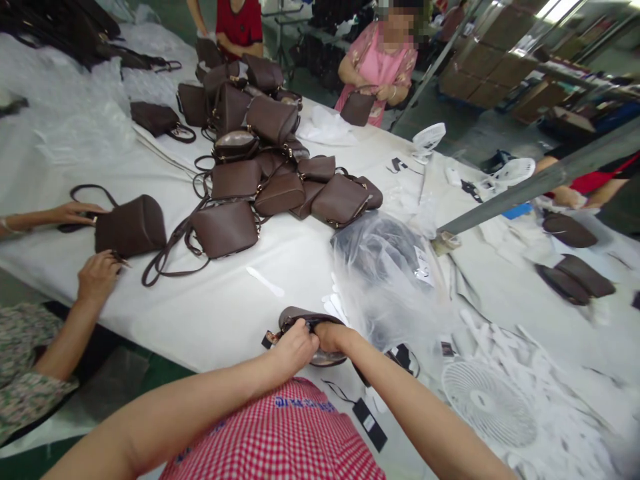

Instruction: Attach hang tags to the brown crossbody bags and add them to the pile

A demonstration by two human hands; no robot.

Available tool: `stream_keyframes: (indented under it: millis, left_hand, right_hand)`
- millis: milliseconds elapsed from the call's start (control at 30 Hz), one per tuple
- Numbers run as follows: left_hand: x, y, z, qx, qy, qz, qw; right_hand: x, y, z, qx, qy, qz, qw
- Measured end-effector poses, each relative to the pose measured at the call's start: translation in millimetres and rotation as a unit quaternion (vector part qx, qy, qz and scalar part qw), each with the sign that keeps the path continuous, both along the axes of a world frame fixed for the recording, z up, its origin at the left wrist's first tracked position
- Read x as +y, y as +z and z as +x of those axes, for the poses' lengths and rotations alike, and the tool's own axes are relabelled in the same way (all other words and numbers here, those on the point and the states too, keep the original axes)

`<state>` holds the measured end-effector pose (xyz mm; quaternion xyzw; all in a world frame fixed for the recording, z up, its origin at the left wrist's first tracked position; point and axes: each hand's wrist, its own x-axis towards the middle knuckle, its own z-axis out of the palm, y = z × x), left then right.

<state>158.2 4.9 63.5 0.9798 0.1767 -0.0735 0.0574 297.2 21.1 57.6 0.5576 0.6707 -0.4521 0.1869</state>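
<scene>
A dark brown bag [295,313] lies open on the white table, close to my checked apron. My left hand [296,347] grips the bag's rim, its fingers closed on the edge. Inside the opening is my right hand [330,337], its fingers hidden by the bag. A black tag [370,424] on a cord lies to the right of the apron. Beyond the bag, a thin white strip [265,281] rests on the table.
Several brown bags [227,230] are piled ahead. A clear plastic bag [385,273] with dark contents sits right of centre. A white fan [487,400] stands at right among white strips. Another person's hands [97,277] handle a bag at left; other people stand across the table.
</scene>
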Motion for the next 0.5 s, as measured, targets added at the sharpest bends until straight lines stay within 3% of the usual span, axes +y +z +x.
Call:
stream_keyframes:
  millis: [133,267,333,500]
  left_hand:
    - [14,2.1,8,0.051,-0.070,-0.050,0.995]
    - [22,11.3,12,0.027,-0.061,-0.094,0.993]
    - [26,20.8,10,-0.017,-0.050,-0.130,0.990]
    - [33,44.3,-4,-0.049,-0.026,-0.182,0.982]
  right_hand:
    - [-10,51.3,19,0.035,-0.031,0.071,0.996]
    - [-46,93.6,53,0.049,-0.161,0.216,0.962]
    - [-72,95.0,63,0.001,-0.208,0.235,0.949]
    - [-118,64.9,60,-0.143,-0.196,0.235,0.941]
